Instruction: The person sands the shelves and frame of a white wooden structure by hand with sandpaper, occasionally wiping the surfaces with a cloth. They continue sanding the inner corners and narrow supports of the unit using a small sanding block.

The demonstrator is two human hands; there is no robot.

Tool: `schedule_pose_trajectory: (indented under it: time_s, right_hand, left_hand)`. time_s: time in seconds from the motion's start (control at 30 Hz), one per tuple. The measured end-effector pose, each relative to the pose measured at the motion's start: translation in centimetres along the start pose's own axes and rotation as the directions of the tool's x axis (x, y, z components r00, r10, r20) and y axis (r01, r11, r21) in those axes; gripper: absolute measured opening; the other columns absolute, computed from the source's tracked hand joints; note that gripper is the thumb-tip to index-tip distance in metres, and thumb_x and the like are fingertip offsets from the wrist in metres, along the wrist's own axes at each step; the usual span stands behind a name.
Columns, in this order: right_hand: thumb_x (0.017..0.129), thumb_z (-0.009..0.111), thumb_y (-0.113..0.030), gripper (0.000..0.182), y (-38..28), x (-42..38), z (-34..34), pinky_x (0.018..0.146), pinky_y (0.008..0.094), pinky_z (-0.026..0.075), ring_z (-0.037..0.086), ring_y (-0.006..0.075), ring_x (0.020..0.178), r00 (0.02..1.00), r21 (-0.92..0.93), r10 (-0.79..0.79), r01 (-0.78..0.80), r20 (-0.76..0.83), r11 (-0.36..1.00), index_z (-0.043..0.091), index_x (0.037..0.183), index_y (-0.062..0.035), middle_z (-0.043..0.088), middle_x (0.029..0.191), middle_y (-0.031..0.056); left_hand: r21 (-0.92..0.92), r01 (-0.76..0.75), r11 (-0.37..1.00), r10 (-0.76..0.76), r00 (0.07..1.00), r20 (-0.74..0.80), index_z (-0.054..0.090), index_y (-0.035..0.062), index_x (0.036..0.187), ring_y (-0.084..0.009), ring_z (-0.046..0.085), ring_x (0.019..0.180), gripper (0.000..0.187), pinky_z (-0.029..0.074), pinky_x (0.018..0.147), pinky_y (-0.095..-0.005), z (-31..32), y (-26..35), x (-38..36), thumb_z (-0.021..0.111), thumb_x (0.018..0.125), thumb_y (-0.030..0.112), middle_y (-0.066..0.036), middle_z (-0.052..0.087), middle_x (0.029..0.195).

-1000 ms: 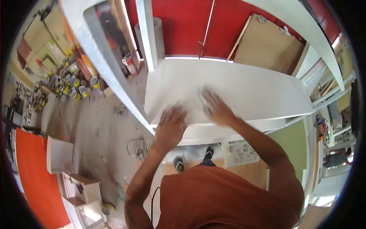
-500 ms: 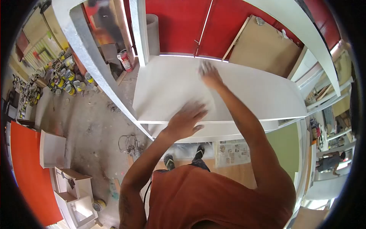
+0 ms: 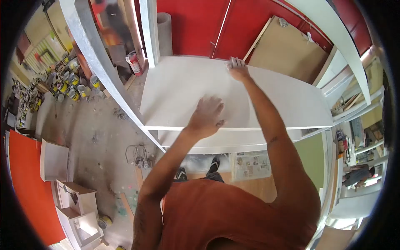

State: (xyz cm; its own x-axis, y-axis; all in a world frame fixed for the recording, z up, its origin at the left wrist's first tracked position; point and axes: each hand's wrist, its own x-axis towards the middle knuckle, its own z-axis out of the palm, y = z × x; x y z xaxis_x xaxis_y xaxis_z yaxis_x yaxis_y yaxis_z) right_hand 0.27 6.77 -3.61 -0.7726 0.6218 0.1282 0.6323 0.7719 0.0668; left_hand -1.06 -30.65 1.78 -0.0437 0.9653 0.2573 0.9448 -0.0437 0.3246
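A white shelf board (image 3: 175,79) spans the pale frame in front of me. Over its front left part is my left hand (image 3: 206,116), flat with fingers spread and nothing in it; motion blurs the fingertips. At the board's far edge, my right hand (image 3: 238,73) presses down with its fingers round a small greyish-white sheet (image 3: 231,62), which looks like sandpaper. Most of that sheet is hidden under the fingers. Below the board, a second white shelf (image 3: 187,137) shows in part.
White uprights (image 3: 151,37) rise at the left, and a curved panel (image 3: 348,46) arches at the right. A tan board (image 3: 287,50) leans against red doors (image 3: 191,29). Paint cans (image 3: 73,93), a tangled cable (image 3: 138,156) and small white cabinets (image 3: 77,208) occupy the left floor. A person (image 3: 356,177) is far right.
My right hand has slid right and slightly away, to the board's far edge. My left hand has moved a little forward over the board. The camera view has shifted slightly.
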Motion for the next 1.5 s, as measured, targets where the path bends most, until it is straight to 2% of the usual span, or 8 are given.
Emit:
schedule_pose_trajectory:
  time_s: [0.13,0.3,0.8,0.93,0.97,1.07,1.23,1.5]
  right_hand:
    - [0.103,0.044,-0.035,0.058,-3.8,-10.7,-2.4,0.12,0.052,0.023,0.025,0.0386,0.149,0.973,-0.034,-0.223,0.221,-0.063,0.975,0.037,0.152,-0.0036,0.027,0.162,0.0203]
    - [0.097,0.056,-0.04,0.075,-6.3,-31.5,-12.7,0.123,0.0489,0.019,0.022,0.0353,0.151,0.866,0.227,-0.483,0.448,0.129,0.865,0.027,0.156,-0.0028,0.025,0.163,0.0174]
    - [0.104,0.043,-0.023,0.057,-0.9,-26.3,-11.9,0.126,0.0423,0.014,0.019,0.0331,0.152,0.721,0.352,-0.686,0.619,0.098,0.702,0.03,0.155,-0.0005,0.024,0.164,0.018]
    - [0.104,0.045,-0.037,0.065,0.8,-19.2,-6.5,0.125,0.0441,0.017,0.022,0.0339,0.151,0.597,-0.136,-0.78,0.77,-0.187,0.623,0.03,0.154,0.0029,0.028,0.161,0.0211]
    - [0.104,0.046,-0.037,0.061,0.9,-16.8,-6.2,0.125,0.0455,0.017,0.024,0.0378,0.15,0.798,0.381,-0.593,0.584,-0.108,0.717,0.035,0.154,-0.0041,0.029,0.161,0.0215]
    - [0.106,0.039,-0.032,0.047,4.2,-5.6,-1.3,0.115,0.0577,0.031,0.031,0.0397,0.146,0.734,-0.469,-0.678,0.589,-0.029,0.658,0.046,0.143,-0.0048,0.034,0.158,0.0205]
    - [0.103,0.04,-0.044,0.064,0.9,-8.1,0.8,0.122,0.0497,0.02,0.029,0.0407,0.147,0.907,0.282,-0.344,0.405,-0.241,0.87,0.038,0.15,0.0003,0.035,0.157,0.022]
    - [0.106,0.037,-0.046,0.065,4.4,-25.7,-11.4,0.127,0.0433,0.008,0.008,0.0306,0.155,0.624,0.312,-0.745,0.678,0.234,0.666,0.02,0.161,-0.0133,0.014,0.168,0.0109]
  left_hand:
    - [-0.069,-0.096,0.993,0.069,0.945,-0.321,0.059,-0.001,0.127,-0.0371,0.043,0.136,0.048,0.029,0.116,-0.0566,2.0,-0.7,0.2,0.066,0.086,0.022,-0.018,0.052,0.138]
    - [-0.224,0.029,0.974,-0.066,0.985,-0.162,0.053,-0.0016,0.129,-0.0379,0.042,0.137,0.043,0.03,0.12,-0.0488,1.5,-2.0,1.0,0.058,0.088,0.009,-0.018,0.05,0.14]
    - [0.035,0.204,0.978,-0.184,0.934,-0.305,0.059,0.0093,0.134,-0.0318,0.042,0.14,0.042,0.029,0.12,-0.0481,3.0,1.0,1.5,0.055,0.095,0.027,-0.011,0.054,0.144]
    - [0.112,0.268,0.957,-0.229,0.934,-0.275,0.054,0.0092,0.14,-0.03,0.038,0.144,0.048,0.026,0.121,-0.0493,2.1,1.4,2.2,0.053,0.097,0.032,-0.01,0.046,0.153]
    - [0.143,0.3,0.943,-0.261,0.935,-0.24,0.051,0.0108,0.143,-0.0299,0.036,0.146,0.051,0.024,0.122,-0.0504,2.0,1.8,2.3,0.055,0.097,0.033,-0.009,0.043,0.155]
    - [0.198,0.353,0.914,-0.319,0.93,-0.184,0.046,0.0137,0.147,-0.0298,0.03,0.149,0.057,0.02,0.123,-0.0526,3.4,3.9,2.1,0.056,0.098,0.04,-0.009,0.037,0.159]
    - [0.134,0.387,0.912,-0.359,0.913,-0.194,0.044,0.0148,0.15,-0.0333,0.027,0.15,0.059,0.017,0.123,-0.0548,3.8,2.6,2.6,0.048,0.1,0.046,-0.011,0.035,0.16]
    - [0.294,0.678,0.673,-0.635,0.735,-0.24,0.035,0.0152,0.156,-0.0332,0.02,0.153,0.063,0.012,0.124,-0.0556,2.8,-6.7,5.6,0.037,0.103,0.049,-0.01,0.028,0.164]
